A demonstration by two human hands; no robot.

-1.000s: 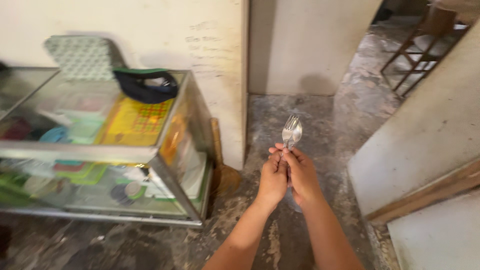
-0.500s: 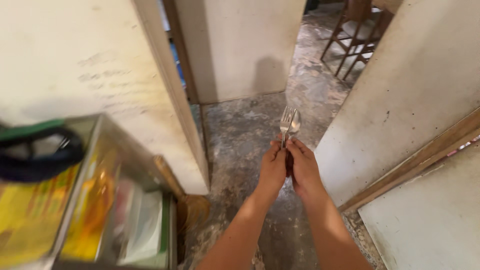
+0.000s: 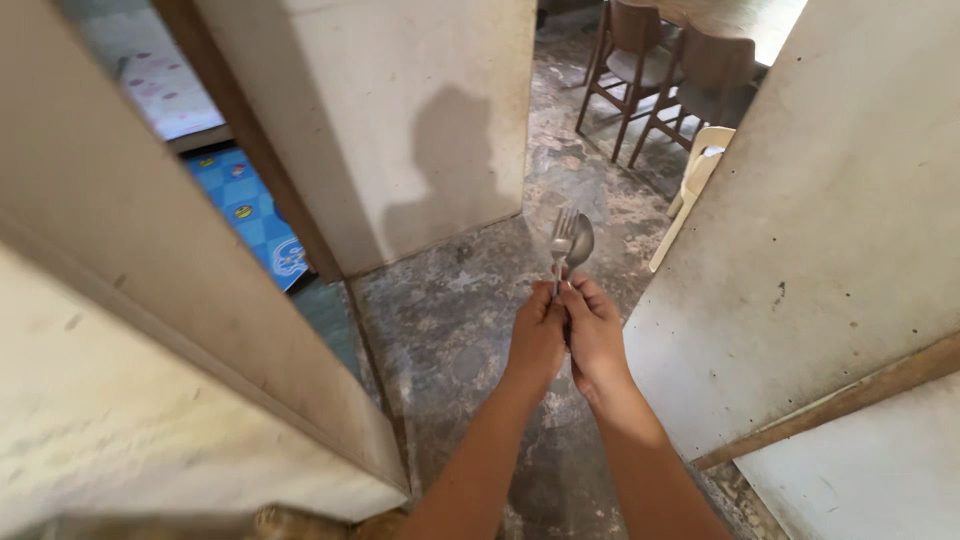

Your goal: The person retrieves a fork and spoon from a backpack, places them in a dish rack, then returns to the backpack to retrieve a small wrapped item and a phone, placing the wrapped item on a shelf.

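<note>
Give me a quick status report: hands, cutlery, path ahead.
Left hand and right hand both shut on fork and spoon, upright. Wooden chairs far ahead.

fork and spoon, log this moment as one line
hands: left hand and right hand together | held: fork and spoon, upright | under: concrete floor | ahead: wooden chairs

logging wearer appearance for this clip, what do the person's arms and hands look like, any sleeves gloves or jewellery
Both arms are bare as far up as the frame shows, with no sleeve in view. The left hand and right hand wear no gloves. No rings, watch or bracelet can be seen on the fingers or wrists. The arms are slim, and there are no visible markings, bandages or straps on them.
</note>
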